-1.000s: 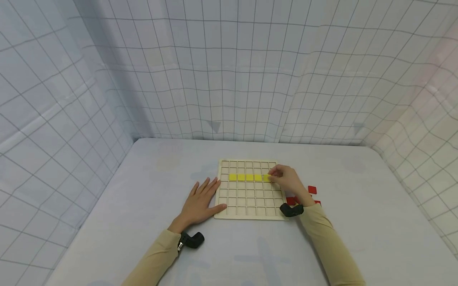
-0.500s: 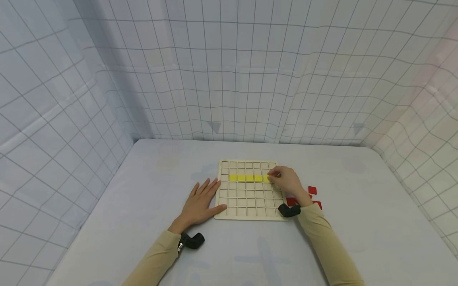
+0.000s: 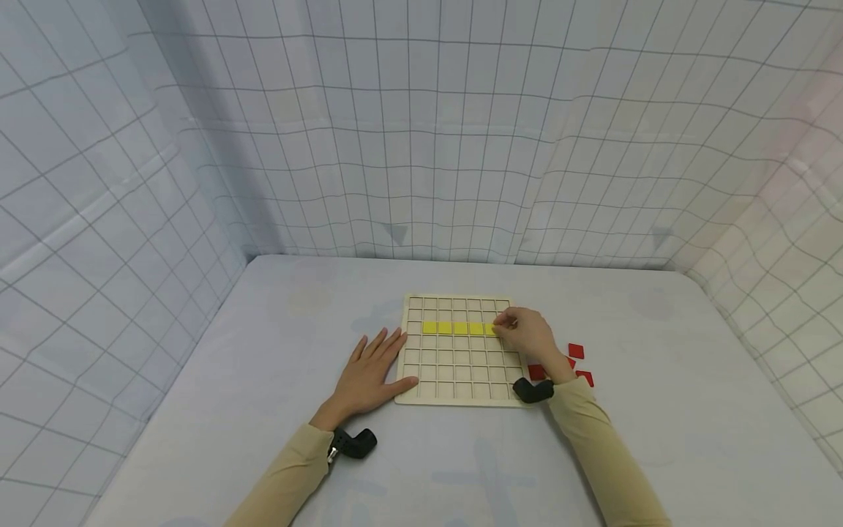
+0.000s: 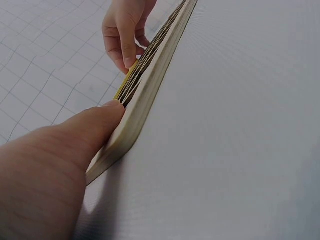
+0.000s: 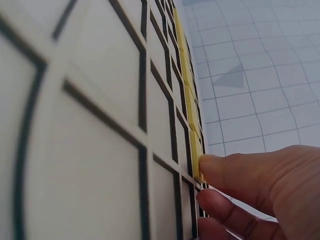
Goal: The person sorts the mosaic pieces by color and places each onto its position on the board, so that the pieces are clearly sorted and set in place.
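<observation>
A pale wooden grid board [image 3: 454, 391] lies on the table with a row of several yellow square tiles [image 3: 445, 328] in its second row from the far side. My left hand [image 3: 365, 377] is spread flat at the board's left side, its thumb resting on the near left corner, as the left wrist view also shows. My right hand [image 3: 530, 337] is at the right end of the yellow row and pinches the last yellow tile [image 5: 195, 155] with thumb and fingers. That tile appears to lie in its cell; the fingers partly hide it.
Several red tiles [image 3: 576, 351] lie loose on the white table [image 3: 645, 424] right of the board, some partly behind the right wrist. Grid-patterned white curtains [image 3: 421, 146] stand at the back and both sides.
The right hand has shifted very slightly at the right-end yellow tile, and its wrist has moved a little to the left. The left hand and the board have stayed in place.
</observation>
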{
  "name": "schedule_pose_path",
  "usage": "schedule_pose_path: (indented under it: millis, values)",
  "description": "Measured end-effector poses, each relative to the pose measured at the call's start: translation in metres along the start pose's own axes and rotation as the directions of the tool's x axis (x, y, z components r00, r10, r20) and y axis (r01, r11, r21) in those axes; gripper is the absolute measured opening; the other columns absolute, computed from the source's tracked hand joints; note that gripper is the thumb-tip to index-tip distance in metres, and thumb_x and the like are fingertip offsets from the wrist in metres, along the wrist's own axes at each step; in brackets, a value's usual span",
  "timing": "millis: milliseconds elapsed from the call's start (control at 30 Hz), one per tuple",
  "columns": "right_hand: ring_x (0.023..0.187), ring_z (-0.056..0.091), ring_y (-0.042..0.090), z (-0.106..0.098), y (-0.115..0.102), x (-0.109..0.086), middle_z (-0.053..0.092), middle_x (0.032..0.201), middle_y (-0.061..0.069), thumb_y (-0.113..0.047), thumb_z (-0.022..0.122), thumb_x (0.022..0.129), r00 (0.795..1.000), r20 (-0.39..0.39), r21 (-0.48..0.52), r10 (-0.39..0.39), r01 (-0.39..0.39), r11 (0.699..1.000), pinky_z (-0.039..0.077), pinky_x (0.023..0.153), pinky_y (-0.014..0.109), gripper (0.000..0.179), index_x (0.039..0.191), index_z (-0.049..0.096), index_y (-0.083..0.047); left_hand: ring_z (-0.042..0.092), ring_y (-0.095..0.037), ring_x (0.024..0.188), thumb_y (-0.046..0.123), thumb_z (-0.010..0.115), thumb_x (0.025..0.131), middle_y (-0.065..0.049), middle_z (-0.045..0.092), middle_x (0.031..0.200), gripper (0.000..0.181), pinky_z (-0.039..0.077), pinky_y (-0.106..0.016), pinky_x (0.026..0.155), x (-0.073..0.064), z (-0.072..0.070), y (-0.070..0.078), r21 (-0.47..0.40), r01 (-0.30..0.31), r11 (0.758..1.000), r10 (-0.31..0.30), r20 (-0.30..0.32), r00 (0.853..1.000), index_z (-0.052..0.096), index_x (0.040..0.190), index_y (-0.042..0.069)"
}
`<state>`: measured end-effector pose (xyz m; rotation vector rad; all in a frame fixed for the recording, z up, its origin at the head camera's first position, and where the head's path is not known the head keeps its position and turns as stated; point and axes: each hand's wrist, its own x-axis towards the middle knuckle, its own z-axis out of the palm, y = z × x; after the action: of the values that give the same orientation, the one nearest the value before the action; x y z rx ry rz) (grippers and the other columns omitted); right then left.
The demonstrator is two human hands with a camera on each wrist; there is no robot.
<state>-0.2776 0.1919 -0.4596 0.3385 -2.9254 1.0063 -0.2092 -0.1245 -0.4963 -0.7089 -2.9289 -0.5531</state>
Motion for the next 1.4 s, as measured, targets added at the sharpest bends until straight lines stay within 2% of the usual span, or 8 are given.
schedule_pose_path:
  millis: [267, 567, 700, 967, 1133, 1400]
  values:
    - [0.082, 0.058, 0.020, -0.008, 0.008, -0.009, 0.066, 0.088, 0.002, -0.018, 0.068, 0.088, 0.996, 0.039, 0.069, -0.077, 0.074, 0.995, 0.048, 0.075, 0.037, 0.017, 0.098, 0.071, -0.004, 0.012, -0.025, 0.143, 0.061, 0.052, 0.088, -0.004, 0.023, 0.155, 0.085, 0.002, -0.048, 0.113, 0.000, 0.002, -0.001, -0.009, -0.012, 1.000, 0.012, -0.020, 1.000, 0.026, 0.151, 0.012]
    - [0.081, 0.059, 0.018, -0.027, 0.020, -0.030, 0.067, 0.093, 0.002, -0.024, 0.067, 0.090, 0.997, 0.031, 0.089, -0.068, 0.065, 0.994, 0.049, 0.071, 0.034, 0.020, 0.101, 0.071, -0.008, 0.010, -0.022, 0.143, 0.062, 0.050, 0.088, -0.001, 0.021, 0.155, 0.084, 0.000, -0.046, 0.113, 0.000, 0.004, -0.002, -0.016, -0.006, 1.000, 0.006, -0.020, 1.000, 0.025, 0.152, 0.013]
    - [0.078, 0.059, 0.017, -0.040, 0.029, -0.042, 0.066, 0.089, 0.000, -0.023, 0.068, 0.090, 0.995, 0.054, 0.056, -0.089, 0.086, 0.995, 0.050, 0.069, 0.034, 0.017, 0.098, 0.071, -0.009, 0.010, -0.023, 0.143, 0.062, 0.050, 0.089, -0.002, 0.021, 0.155, 0.084, 0.001, -0.047, 0.113, 0.000, 0.004, -0.002, -0.013, -0.005, 1.000, 0.005, -0.021, 1.000, 0.025, 0.152, 0.013]
    - [0.059, 0.053, 0.015, -0.061, 0.044, -0.063, 0.059, 0.067, -0.005, -0.035, 0.074, 0.083, 0.969, 0.245, 0.010, -0.035, 0.034, 0.999, 0.044, 0.054, 0.028, 0.021, 0.084, 0.066, -0.016, 0.010, -0.023, 0.143, 0.061, 0.051, 0.088, -0.003, 0.022, 0.155, 0.084, 0.001, -0.047, 0.113, 0.000, 0.001, -0.001, -0.007, -0.004, 1.000, 0.004, -0.016, 1.000, 0.025, 0.152, 0.012]
    - [0.060, 0.049, 0.013, -0.065, 0.046, -0.075, 0.054, 0.065, -0.006, -0.038, 0.081, 0.074, 0.964, 0.266, -0.063, -0.010, 0.028, 0.998, 0.039, 0.055, 0.027, 0.028, 0.078, 0.062, -0.018, 0.011, -0.024, 0.143, 0.062, 0.051, 0.088, -0.004, 0.022, 0.155, 0.085, 0.000, -0.047, 0.113, 0.000, 0.000, 0.000, 0.000, 0.001, 1.000, -0.001, -0.010, 1.000, 0.025, 0.152, 0.012]
    - [0.059, 0.046, 0.012, -0.063, 0.039, -0.085, 0.049, 0.062, -0.006, -0.034, 0.083, 0.071, 0.960, 0.281, -0.154, 0.018, 0.026, 0.988, 0.035, 0.055, 0.028, 0.031, 0.075, 0.058, -0.017, 0.015, -0.027, 0.142, 0.062, 0.051, 0.088, -0.006, 0.025, 0.154, 0.085, 0.003, -0.049, 0.112, 0.000, 0.002, -0.001, -0.021, -0.016, 1.000, 0.015, -0.034, 0.999, 0.028, 0.151, 0.010]
